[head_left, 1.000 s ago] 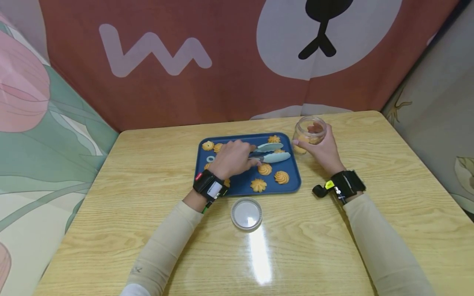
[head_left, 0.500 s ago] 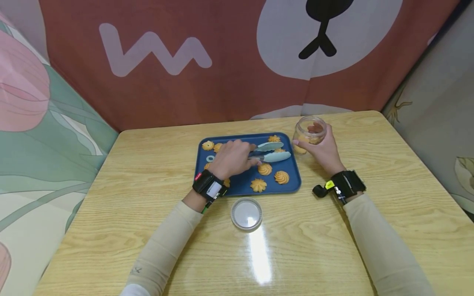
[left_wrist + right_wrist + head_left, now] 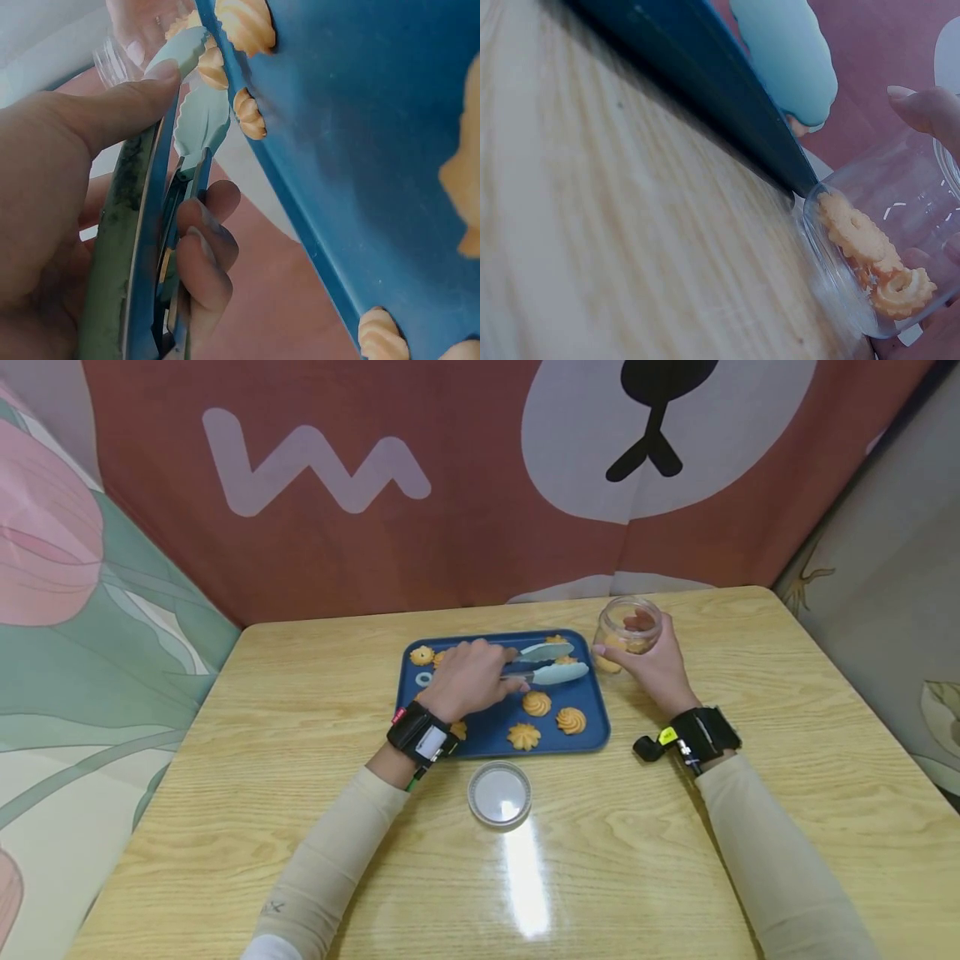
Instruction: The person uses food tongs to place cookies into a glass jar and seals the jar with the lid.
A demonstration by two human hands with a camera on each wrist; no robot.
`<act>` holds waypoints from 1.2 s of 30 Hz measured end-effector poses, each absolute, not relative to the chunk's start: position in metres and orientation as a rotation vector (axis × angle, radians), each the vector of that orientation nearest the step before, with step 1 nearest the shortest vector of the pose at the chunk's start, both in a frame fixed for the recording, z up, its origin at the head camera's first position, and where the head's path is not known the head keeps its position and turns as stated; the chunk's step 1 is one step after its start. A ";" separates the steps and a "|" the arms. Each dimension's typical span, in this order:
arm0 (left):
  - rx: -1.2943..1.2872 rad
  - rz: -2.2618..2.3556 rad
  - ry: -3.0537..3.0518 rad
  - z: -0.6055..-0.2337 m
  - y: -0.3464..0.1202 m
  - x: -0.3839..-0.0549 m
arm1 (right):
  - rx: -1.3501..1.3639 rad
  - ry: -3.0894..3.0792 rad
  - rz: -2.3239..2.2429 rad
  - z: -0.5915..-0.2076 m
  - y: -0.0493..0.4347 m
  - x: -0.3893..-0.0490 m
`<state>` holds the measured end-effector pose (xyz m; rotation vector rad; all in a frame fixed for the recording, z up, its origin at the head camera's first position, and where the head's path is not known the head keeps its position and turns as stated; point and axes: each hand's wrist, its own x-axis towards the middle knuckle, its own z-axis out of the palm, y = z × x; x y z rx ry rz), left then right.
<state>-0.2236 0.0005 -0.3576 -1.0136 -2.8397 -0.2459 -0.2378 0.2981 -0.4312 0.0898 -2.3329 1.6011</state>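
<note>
My left hand [image 3: 468,677] grips a pair of tongs [image 3: 558,673] with pale green tips over the blue tray [image 3: 487,739]. The tips stand apart, reaching towards the tray's far right corner and overlapping a cookie [image 3: 566,660] there. In the left wrist view, the thumb [image 3: 135,105] lies along one arm of the tongs and the fingers curl under the other. Right beside the tray, my right hand [image 3: 660,660] holds a clear jar [image 3: 606,628], its mouth uncovered. Several piped cookies [image 3: 859,236] lie at the jar's bottom in the right wrist view.
Several swirl cookies [image 3: 571,720] are spread over the tray, some hidden under my left hand. A round clear lid [image 3: 499,793] lies on the wooden table [image 3: 615,860] in front of the tray. A printed cloth [image 3: 450,560] hangs behind the table.
The left hand and the tongs have shifted very slightly towards the tray's far side, the tips covering more of the far right cookie. The right hand and jar stay in place.
</note>
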 end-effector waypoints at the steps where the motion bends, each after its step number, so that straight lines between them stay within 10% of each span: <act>1: -1.010 -0.246 -2.837 -0.357 0.000 -0.223 | 0.090 -2.332 1.602 -0.431 0.298 -0.238; 36: -1.032 -0.273 -2.707 -0.316 0.011 -0.218 | 0.109 -2.313 1.625 -0.432 0.300 -0.239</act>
